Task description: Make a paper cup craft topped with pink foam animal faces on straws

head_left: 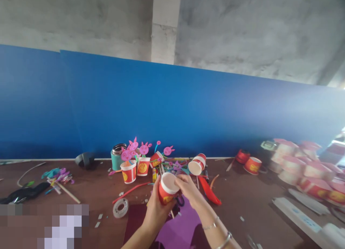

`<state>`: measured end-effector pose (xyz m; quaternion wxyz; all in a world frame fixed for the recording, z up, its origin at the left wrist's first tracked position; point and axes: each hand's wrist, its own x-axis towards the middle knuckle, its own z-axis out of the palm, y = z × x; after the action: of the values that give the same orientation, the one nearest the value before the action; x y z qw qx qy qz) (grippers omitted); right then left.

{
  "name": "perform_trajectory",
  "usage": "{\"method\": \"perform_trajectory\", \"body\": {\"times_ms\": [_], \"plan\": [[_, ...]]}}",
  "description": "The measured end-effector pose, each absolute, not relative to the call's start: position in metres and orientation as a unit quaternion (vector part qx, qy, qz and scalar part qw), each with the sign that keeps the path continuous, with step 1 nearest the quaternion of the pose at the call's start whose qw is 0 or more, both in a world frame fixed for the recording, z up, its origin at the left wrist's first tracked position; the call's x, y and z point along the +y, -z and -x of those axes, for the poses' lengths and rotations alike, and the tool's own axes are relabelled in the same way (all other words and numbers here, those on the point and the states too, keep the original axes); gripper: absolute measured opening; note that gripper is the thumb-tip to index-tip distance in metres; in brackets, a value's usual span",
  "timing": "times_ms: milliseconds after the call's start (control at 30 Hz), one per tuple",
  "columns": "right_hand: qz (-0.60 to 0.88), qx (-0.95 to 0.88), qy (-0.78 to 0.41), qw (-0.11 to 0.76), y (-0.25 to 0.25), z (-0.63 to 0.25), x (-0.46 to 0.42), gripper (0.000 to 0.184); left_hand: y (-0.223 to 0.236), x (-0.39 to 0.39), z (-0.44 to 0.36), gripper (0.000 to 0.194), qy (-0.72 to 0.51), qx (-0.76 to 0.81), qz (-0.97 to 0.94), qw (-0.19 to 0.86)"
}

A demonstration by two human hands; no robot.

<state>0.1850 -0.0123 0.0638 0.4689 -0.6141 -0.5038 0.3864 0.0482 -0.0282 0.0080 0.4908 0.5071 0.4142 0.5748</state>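
Note:
A red-and-white paper cup (167, 188) with a yellow print is held up above the table, its pale round end facing me. The fingers of my left hand (156, 211) wrap around its side from the left and below. At the upper right of the same cup, the closed fingers of my right hand (189, 189) grip the rim. Beneath both hands lies purple paper (176, 229), and dark scissor handles (180, 201) show partly behind the cup. A roll of clear tape (120, 208) rests left of my left hand.
Paper cups with pink pig-face cutouts (144, 148) stand by a teal jar (116, 161) at the back. Another cup (197, 164) lies tipped near a red strip (208, 191). Blurred cup stacks (304, 166) and a white power strip (296, 216) are right. Blue panel (134, 101) bounds the table.

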Motion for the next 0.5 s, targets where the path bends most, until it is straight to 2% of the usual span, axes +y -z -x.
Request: {"method": "perform_trajectory", "body": {"times_ms": [100, 167, 267, 400, 500], "plan": [[0.575, -0.505, -0.397, 0.506, -0.046, -0.176, -0.01, 0.037, -0.009, -0.018, -0.04, 0.062, -0.609, 0.448, -0.451, 0.475], [0.607, -0.549, -0.294, 0.494, -0.035, -0.178, -0.007, 0.039, -0.012, -0.011, -0.03, 0.054, -0.617, 0.455, -0.394, 0.507], [0.655, -0.637, -0.14, 0.382, -0.022, -0.177, -0.01, 0.023, -0.017, -0.009, -0.016, 0.047, -0.612, 0.432, -0.371, 0.549], [0.703, -0.674, -0.079, 0.211, -0.015, -0.162, -0.023, 0.019, -0.014, -0.019, -0.009, 0.051, -0.604, 0.419, -0.354, 0.578], [0.715, -0.681, -0.05, 0.15, -0.014, -0.151, -0.03, 0.021, -0.007, -0.023, -0.009, 0.06, -0.612, 0.404, -0.354, 0.581]]}}
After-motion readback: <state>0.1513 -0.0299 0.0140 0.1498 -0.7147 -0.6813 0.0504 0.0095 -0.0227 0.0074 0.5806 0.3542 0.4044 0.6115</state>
